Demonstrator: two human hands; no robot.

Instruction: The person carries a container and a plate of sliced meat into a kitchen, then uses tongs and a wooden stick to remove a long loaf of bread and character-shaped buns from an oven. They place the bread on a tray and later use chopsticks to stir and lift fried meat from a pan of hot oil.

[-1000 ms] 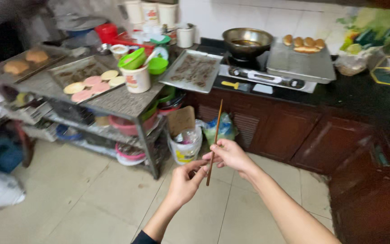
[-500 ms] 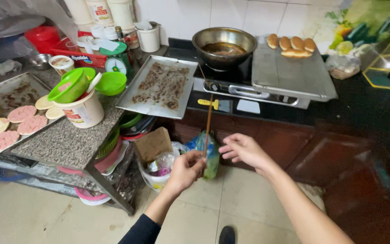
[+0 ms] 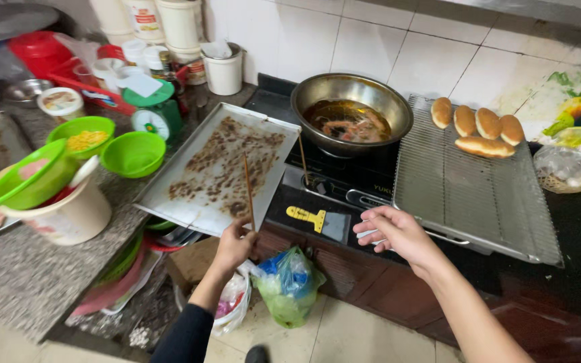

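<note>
Now the left hand [image 3: 235,245] pinched one chopstick [image 3: 249,191] upright, where both hands had held it; the right hand [image 3: 398,232] had let go, fingers spread, empty, the pan [image 3: 351,113] at twelve o'clock.

A thin wooden chopstick [image 3: 249,191] stands nearly upright, its lower end pinched by fingers.

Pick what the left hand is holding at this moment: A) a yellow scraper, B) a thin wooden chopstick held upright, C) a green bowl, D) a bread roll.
B: the left hand grips the lower end of a thin chopstick that points up over the stained baking tray, while the yellow scraper lies untouched on the counter.
</note>
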